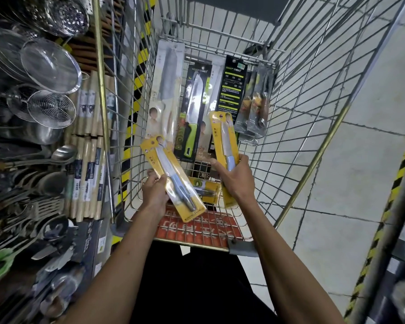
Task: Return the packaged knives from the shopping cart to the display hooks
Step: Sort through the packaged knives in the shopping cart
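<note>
The left hand (154, 192) grips one yellow knife pack (173, 177); the right hand (237, 178) grips another yellow pack (224, 141) (both over the cart (313, 118)); more knife packs (192, 113) lie inside.

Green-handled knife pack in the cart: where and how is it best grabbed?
Probably pinch the green-handled knife pack by its near handle end, reaching down from the person's side: it leans lengthwise between neighbouring packs, leaving that end most exposed.

I see wooden rolling pins (89, 146) in 2 rows; a mesh strainer (50, 66) and wire skimmer (53, 111) up-left of them, a steel spoon (63, 153) just left, tiled floor (360, 174) well right.
</note>
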